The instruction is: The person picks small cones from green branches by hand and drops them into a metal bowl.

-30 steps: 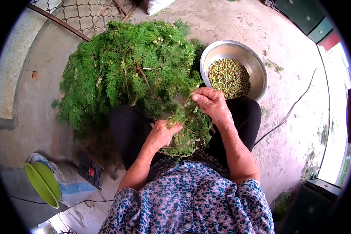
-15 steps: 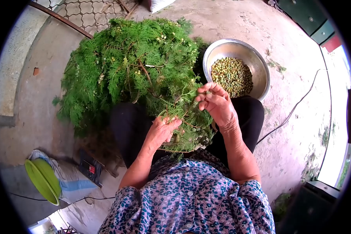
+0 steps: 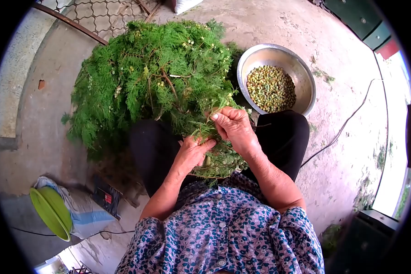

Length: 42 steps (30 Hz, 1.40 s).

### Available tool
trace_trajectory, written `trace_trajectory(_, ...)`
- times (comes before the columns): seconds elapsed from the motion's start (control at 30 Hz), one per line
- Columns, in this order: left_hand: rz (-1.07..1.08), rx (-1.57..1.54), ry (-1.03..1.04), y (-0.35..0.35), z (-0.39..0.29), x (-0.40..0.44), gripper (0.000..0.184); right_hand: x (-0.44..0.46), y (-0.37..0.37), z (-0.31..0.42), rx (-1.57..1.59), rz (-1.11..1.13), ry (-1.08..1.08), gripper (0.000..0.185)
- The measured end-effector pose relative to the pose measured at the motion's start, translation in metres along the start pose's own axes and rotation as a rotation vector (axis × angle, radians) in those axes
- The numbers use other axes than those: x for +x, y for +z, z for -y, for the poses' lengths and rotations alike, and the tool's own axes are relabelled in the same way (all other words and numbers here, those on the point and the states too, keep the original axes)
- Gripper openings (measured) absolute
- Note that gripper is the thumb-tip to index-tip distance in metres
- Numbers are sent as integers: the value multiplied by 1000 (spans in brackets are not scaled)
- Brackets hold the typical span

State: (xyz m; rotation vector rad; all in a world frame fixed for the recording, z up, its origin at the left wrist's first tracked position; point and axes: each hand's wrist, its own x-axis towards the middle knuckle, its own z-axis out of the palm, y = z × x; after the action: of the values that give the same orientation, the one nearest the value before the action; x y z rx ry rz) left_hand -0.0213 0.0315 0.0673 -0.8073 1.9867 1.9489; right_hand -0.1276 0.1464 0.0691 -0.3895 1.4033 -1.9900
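Note:
My left hand [image 3: 190, 151] is closed on a green conifer sprig [image 3: 204, 129] above my lap. Just up and to the right, my right hand [image 3: 234, 126] pinches a part of the same sprig between thumb and fingers. Any small cone at those fingertips is too small to make out. A big heap of cut conifer branches [image 3: 123, 77], dotted with pale cones, lies in front of me and to the left. Beyond my right knee stands a metal basin [image 3: 303, 73], its bottom covered with small green and yellowish cones [image 3: 271, 89].
A lime-green plastic basin [image 3: 50, 213] leans by a grey and blue sack [image 3: 89, 214] at lower left. A dark cable [image 3: 347, 123] runs across the concrete floor on the right. Dark green cabinets [image 3: 358, 18] stand at upper right, and wire mesh [image 3: 105, 16] lies at upper left.
My right hand has moved left and slightly down from near the basin and closed on the sprig. My left hand has stayed in place, still holding it.

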Motion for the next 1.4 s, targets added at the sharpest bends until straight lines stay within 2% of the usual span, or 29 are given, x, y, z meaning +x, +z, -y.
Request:
trace_trajectory(0.07,-18,-61,19,1,-1,-3,26,4,-1,6,-634,-277,-460,10)
trace_trajectory(0.13,-27,-122,44,1,-2,-3,25,8,-14,-1,-719,-315,-489,8)
trace_trajectory(0.27,-83,-119,6,-3,1,-1,21,20,-58,9,-642,-620,-374,12)
trace_trajectory(0.33,-79,-180,52,-3,3,0,20,20,-79,41,-109,-600,-171,14)
trace_trajectory(0.4,-80,-163,66,-6,8,2,18,27,-108,52,-130,-665,-153,17)
trace_trajectory(0.43,-98,-159,72,-6,7,3,18,35,-124,48,152,-685,-170,20)
trace_trajectory(0.47,-103,-155,81,-4,7,3,18,44,-144,41,247,-677,-204,23)
trace_trajectory(0.53,-207,-223,61,-2,8,-1,18,40,-170,41,-92,-685,-293,29)
trace_trajectory(0.57,-231,-263,83,2,2,-3,18,41,-184,38,-141,-699,-299,33)
trace_trajectory(0.6,-218,-271,124,3,-2,-5,14,39,-180,51,-66,-792,-234,38)
trace_trajectory(0.63,-222,-298,166,3,0,-2,12,52,-188,42,-64,-913,-287,41)
trace_trajectory(0.67,-236,-329,205,4,2,1,10,57,-199,34,-185,-955,-309,41)
trace_trajectory(0.7,-246,-352,258,6,1,1,9,57,-198,32,-213,-942,-327,42)
trace_trajectory(0.73,-273,-375,306,8,-3,2,9,39,-163,60,-117,-920,-317,39)
trace_trajectory(0.77,-347,-405,300,13,-9,3,9,49,-167,41,-282,-917,-423,35)
trace_trajectory(0.8,-426,-435,289,17,-12,4,9,39,-149,51,-355,-840,-392,30)
trace_trajectory(0.87,-362,-386,317,11,-8,7,14,23,-119,65,-261,-770,-425,27)
trace_trajectory(0.97,-614,-457,373,17,-6,14,21,-10,-65,71,-80,-354,-260,19)
trace_trajectory(1.0,-610,-456,376,15,-12,13,21,-19,-50,71,-284,-277,-282,18)
trace_trajectory(1.07,-372,-529,411,12,-29,7,24,-35,-24,69,-449,-118,-301,16)
trace_trajectory(1.13,-325,-618,417,4,-34,12,25,-42,-8,51,-607,-16,-509,15)
trace_trajectory(1.2,-372,-763,412,8,-50,10,25,-41,0,32,-774,-36,-467,18)
trace_trajectory(1.23,-328,-851,451,2,-49,17,29,-38,3,26,-778,-41,-470,18)
trace_trajectory(1.3,-367,-844,485,-10,-52,26,31,-30,9,22,-836,-201,-577,25)
trace_trajectory(1.4,-409,-823,534,-18,-65,30,36,-4,15,30,-798,-71,-464,31)
